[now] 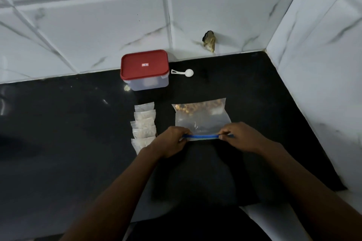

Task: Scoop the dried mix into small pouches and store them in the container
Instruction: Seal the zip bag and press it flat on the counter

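Fingers of left hand and right hand pinch the ends of the zip strip on the bag, probably working its seal; small pouches lie just left on the desk, container lidded behind

We see a red lid on a clear container, a white scoop, a blue zip strip on the clear bag of golden-brown mix, a black counter and white wall tiles (veined grey like marble).
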Available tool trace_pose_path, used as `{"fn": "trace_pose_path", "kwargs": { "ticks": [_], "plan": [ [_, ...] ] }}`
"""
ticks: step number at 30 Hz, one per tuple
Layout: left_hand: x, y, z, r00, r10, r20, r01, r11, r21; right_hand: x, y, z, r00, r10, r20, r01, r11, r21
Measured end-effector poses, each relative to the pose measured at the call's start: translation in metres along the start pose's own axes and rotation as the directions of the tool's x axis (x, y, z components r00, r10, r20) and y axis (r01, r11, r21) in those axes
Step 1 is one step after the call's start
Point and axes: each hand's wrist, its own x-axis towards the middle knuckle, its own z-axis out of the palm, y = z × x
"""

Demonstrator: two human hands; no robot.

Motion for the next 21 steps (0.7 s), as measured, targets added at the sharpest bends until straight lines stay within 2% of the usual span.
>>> {"fn": "trace_pose_path", "kwargs": {
  "ticks": [8,14,17,19,21],
  "plan": [
    [-0.008,-0.012,0.023,0.996,-0.086,-0.025,0.085,0.995,-0.044,-0.002,0.016,0.019,0.992,0.046,-0.116,-0.034,0.994,0.1],
    [-0.014,-0.009,0.031,0.961,-0.182,-0.211,0.161,0.98,-0.114,-0.005,0.018,0.027,0.956,0.094,-0.278,-0.074,0.994,0.083],
    [-0.016,-0.007,0.036,0.95,-0.172,-0.26,0.167,0.985,-0.041,-0.009,0.021,0.039,0.91,0.067,-0.409,-0.073,0.997,0.001],
    [-0.016,-0.002,0.038,0.957,-0.109,-0.268,0.142,0.984,0.106,-0.011,0.019,0.046,0.868,-0.006,-0.496,-0.037,0.996,-0.077],
    [-0.014,0.004,0.04,0.966,-0.036,-0.257,0.097,0.969,0.227,-0.013,0.012,0.054,0.853,-0.065,-0.518,-0.003,0.992,-0.129]
  ]
}}
